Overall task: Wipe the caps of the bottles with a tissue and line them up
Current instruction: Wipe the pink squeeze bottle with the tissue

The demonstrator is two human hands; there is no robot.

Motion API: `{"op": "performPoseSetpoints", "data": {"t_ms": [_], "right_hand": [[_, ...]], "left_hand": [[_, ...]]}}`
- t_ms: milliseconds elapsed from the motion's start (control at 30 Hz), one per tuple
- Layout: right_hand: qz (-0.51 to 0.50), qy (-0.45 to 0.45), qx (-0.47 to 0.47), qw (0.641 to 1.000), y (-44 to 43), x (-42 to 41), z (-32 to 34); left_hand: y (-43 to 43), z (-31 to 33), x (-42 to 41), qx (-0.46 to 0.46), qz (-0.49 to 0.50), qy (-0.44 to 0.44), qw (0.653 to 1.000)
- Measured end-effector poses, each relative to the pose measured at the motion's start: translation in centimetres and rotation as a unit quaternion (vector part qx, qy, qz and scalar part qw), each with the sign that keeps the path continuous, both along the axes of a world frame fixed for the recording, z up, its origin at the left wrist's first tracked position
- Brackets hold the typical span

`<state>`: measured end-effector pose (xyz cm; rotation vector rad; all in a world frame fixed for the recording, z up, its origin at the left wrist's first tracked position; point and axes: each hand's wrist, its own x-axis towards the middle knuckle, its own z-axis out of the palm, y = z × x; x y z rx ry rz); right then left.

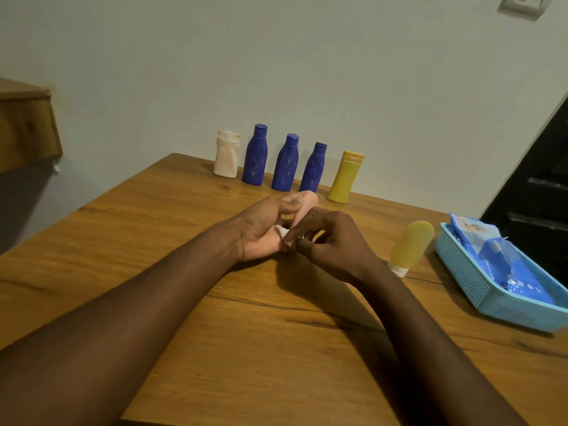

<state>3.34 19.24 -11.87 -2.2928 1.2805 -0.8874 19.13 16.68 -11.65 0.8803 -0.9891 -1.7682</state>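
Note:
My left hand (261,232) grips a small pink bottle (304,204) over the middle of the wooden table (153,241), its cap end turned toward me. My right hand (329,241) pinches a white tissue (284,236) against that cap end; the cap itself is hidden. Along the wall stand a white bottle (226,155), three blue bottles (255,155) (285,162) (314,168) and a yellow bottle (345,176) in a row. To the right of my right hand, a yellow tube (410,247) rests on its white cap.
A light blue mesh basket (470,281) with blue wipe packets sits at the table's right edge. A wooden piece of furniture (27,127) juts in at the left. A dark doorway (541,186) lies at the right, behind the basket.

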Motion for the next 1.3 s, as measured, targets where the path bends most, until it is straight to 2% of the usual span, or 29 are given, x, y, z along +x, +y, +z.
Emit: {"op": "performPoseSetpoints", "data": {"t_ms": [167,433,533,633,833,933,1100,1200,1300], "right_hand": [[-0.078,-0.058,-0.108,0.989,0.0,0.1,0.1],[-0.186,-0.139,-0.197,0.952,-0.8,-0.9,0.1],[-0.22,-0.149,-0.196,0.944,-0.8,-1.2,0.3],[-0.207,-0.139,-0.174,0.953,-0.6,-0.8,0.1],[-0.069,-0.055,-0.071,0.994,0.0,0.4,0.0],[-0.027,-0.025,-0.038,0.999,0.1,0.3,0.1],[-0.093,-0.082,-0.108,0.986,0.2,0.0,0.3],[-0.143,-0.121,-0.153,0.97,0.0,-0.3,0.5],[-0.184,-0.144,-0.187,0.954,-0.2,-0.7,0.6]], "left_hand": [[0.4,0.1,0.2,-0.005,-0.013,-0.01,1.0],[1.5,0.4,-0.1,-0.033,-0.054,-0.012,0.998],[1.7,0.6,-0.1,-0.034,-0.087,-0.001,0.996],[1.7,0.6,-0.3,-0.046,-0.077,-0.009,0.996],[0.1,-0.3,0.1,-0.045,-0.015,-0.042,0.998],[0.0,-0.4,0.2,-0.056,-0.02,-0.038,0.998],[-0.9,-1.1,0.8,-0.028,-0.049,-0.05,0.997],[-0.2,-0.7,0.7,-0.024,-0.034,-0.023,0.999],[0.0,-0.6,0.8,-0.002,-0.083,0.005,0.997]]}}
